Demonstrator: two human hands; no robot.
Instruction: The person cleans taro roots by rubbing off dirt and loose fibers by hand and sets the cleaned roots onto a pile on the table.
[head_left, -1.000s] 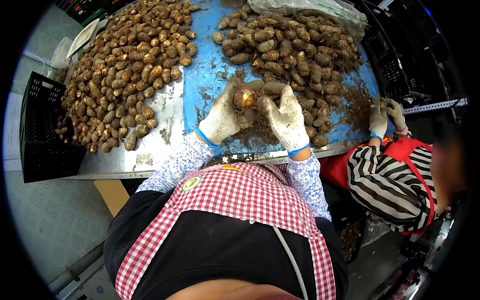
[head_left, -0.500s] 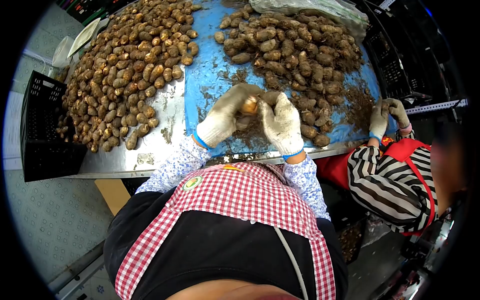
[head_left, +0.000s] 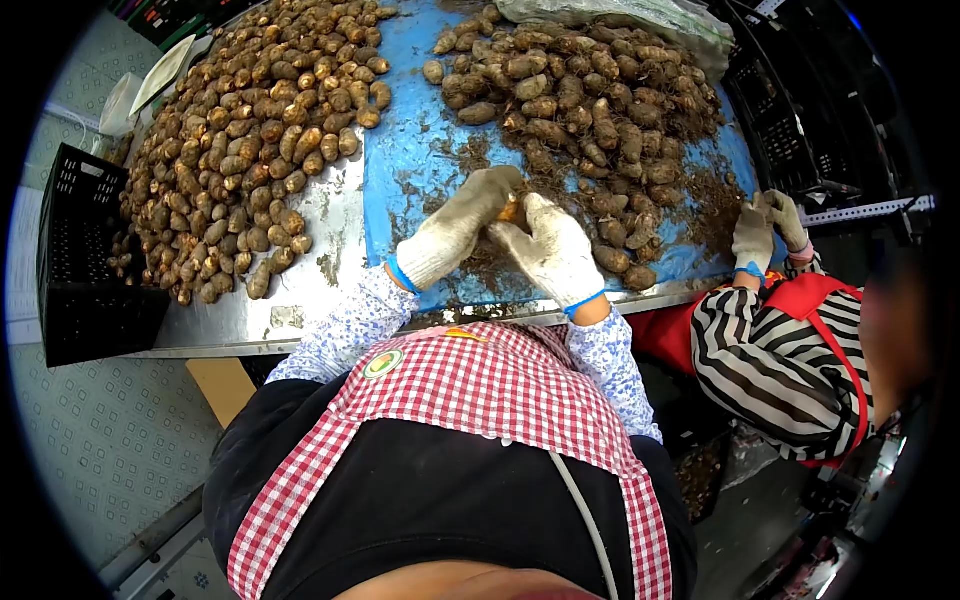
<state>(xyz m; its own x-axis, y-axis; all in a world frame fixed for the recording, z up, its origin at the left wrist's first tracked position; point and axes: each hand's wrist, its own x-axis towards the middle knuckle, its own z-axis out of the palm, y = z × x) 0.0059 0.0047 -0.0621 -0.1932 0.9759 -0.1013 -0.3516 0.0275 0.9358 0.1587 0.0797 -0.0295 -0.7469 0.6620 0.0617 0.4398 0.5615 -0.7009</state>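
Observation:
Both of my hands wear off-white, dirt-stained work gloves with blue cuffs and meet over the blue sheet. My left hand [head_left: 458, 226] is closed around a small taro corm [head_left: 511, 211], most of which the gloves hide. Only a pale orange-brown patch of it shows between my fingers. From the other side, my right hand [head_left: 552, 252] presses its closed fingers against the same corm. Just beyond my right hand lies a heap of rooty, soil-covered taro [head_left: 600, 110].
Smoother taro corms [head_left: 240, 150] cover the metal table [head_left: 335, 215] on the left, beside a black crate [head_left: 85, 270]. Loose soil and roots litter the blue sheet [head_left: 395, 150]. At right, a co-worker's gloved hands [head_left: 755, 240] rest at the table edge. A plastic bag [head_left: 640, 22] lies behind.
My hands have shifted and turned slightly around the corm, with the right hand's fingers drawn in over it. Less of the corm shows now. The view has moved a little.

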